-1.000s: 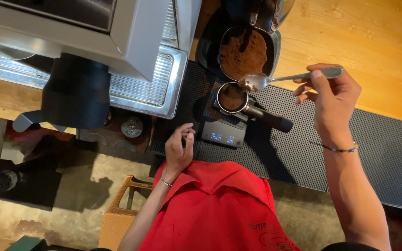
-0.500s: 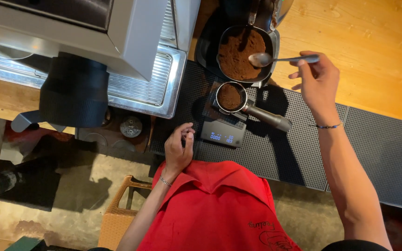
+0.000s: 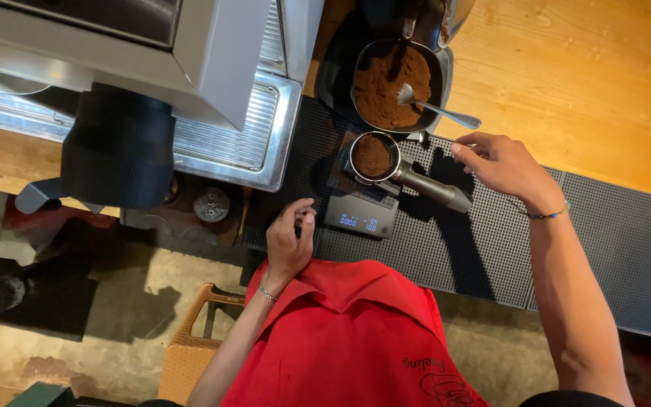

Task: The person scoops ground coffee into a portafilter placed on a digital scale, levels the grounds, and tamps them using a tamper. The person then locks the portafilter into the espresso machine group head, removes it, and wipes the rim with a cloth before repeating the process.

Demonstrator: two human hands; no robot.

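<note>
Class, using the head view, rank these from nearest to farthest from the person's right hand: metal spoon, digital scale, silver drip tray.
From the right hand:
1. Metal spoon, just above, in the ground-coffee tray.
2. Digital scale, lower left, under the portafilter.
3. Silver drip tray, far left, under the machine.

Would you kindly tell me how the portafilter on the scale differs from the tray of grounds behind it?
The portafilter is small and round; the tray is wider and roughly square. The portafilter has a long handle and rests on the scale; the tray sits on the counter, with a spoon lying in it. Both hold brown coffee grounds.
</note>
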